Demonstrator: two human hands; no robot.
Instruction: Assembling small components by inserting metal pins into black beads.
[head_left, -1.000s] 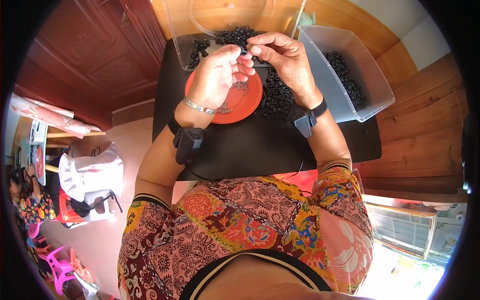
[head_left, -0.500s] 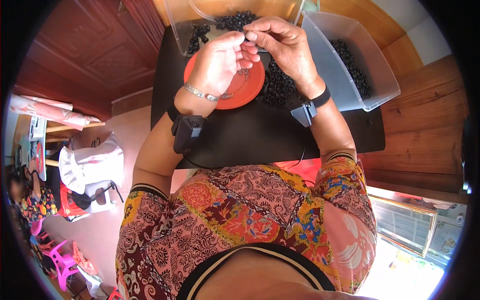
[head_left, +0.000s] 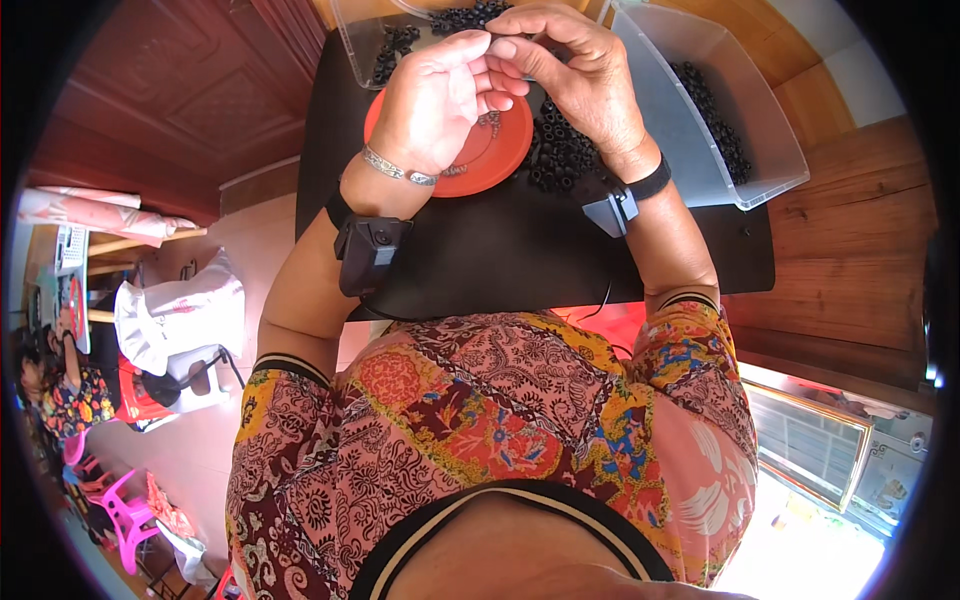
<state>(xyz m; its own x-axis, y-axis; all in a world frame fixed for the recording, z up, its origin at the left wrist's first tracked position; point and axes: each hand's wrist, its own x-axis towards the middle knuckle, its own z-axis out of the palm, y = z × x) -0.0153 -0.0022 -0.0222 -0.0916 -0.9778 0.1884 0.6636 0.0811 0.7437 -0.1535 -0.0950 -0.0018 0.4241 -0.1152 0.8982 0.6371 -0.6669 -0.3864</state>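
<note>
My left hand [head_left: 440,95] and my right hand [head_left: 570,70] meet fingertip to fingertip above an orange plate [head_left: 500,150] on a black table [head_left: 520,250]. Both pinch a small dark part between them; its shape is hidden by my fingers. A loose pile of small black rings [head_left: 560,155] lies on the table just right of the plate, under my right hand. Each wrist carries a black strapped device, and the left one also wears a silver bracelet.
A clear plastic bin [head_left: 720,120] with black rings along its far side stands at the right. Another clear tray [head_left: 385,50] of black pieces sits behind the plate. Wooden floor lies to the right; chairs, a pink stool and another person are far left.
Both hands have moved slightly up and toward the far tray, staying joined at the fingertips. The view has shifted a little so the table sits higher in the picture.
</note>
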